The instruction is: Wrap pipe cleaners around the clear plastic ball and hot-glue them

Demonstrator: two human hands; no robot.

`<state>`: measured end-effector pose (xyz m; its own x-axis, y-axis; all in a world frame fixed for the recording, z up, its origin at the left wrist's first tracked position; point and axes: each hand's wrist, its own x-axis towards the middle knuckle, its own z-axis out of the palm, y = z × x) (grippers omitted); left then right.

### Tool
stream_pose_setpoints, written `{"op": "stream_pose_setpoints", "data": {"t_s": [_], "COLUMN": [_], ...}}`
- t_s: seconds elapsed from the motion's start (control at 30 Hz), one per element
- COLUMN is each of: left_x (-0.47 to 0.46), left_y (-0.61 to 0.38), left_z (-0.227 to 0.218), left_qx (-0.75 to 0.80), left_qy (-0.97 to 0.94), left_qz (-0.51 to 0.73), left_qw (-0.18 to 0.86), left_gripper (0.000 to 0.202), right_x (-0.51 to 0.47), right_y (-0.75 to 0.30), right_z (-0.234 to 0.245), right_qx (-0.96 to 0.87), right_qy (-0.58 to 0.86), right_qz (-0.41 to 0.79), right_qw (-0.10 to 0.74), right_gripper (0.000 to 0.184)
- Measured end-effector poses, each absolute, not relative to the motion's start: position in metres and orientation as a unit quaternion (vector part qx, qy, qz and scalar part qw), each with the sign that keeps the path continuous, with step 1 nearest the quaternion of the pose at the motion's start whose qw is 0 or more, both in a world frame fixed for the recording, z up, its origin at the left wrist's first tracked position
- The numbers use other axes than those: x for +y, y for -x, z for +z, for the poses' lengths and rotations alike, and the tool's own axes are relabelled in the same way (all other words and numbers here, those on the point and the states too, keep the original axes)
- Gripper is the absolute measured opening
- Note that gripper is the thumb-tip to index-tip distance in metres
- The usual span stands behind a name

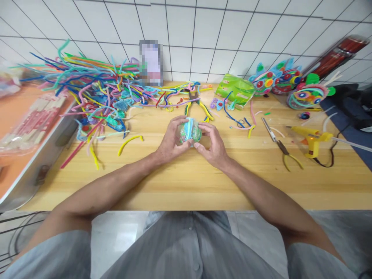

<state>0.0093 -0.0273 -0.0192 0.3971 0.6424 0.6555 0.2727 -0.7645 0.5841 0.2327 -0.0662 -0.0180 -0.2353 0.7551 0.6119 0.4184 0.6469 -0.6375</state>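
Between both hands, low over the middle of the wooden table (186, 186), is a small round clear ball (197, 133) with coloured bits showing through it. Blue and pale green strips of pipe cleaner run across its middle. My left hand (172, 138) grips the ball's left side, thumb at the front and fingers behind. From the right, my right hand (213, 141) holds it the same way, and the two thumb tips nearly meet. Just beyond the hands lie yellow-and-black pliers (192, 104) with their handles spread. A bent yellow pipe cleaner (129, 144) lies to the left.
A heap of pipe cleaners (95, 77) covers the back left, near a phone-like blurred object (151, 64). To the right are a green packet (234, 89), decorated balls (308, 95), a yellow glue gun (312, 139), small pliers (286, 153) and a cutter knife (269, 129).
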Motion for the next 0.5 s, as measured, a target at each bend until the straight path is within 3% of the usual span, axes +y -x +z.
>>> {"op": "stream_pose_setpoints", "data": {"t_s": [0.5], "left_x": [-0.0328], "left_y": [-0.0078], "left_z": [-0.0132], "left_qx": [0.302], "left_qy": [-0.802], "left_qz": [0.456], "left_qw": [0.24], "left_gripper": [0.056], "right_x": [-0.0672], "right_y": [-0.2315], "right_z": [-0.0189], "right_qx": [-0.77], "right_qy": [0.382], "right_qz": [0.16], "right_qw": [0.486], "right_gripper": [0.055]}}
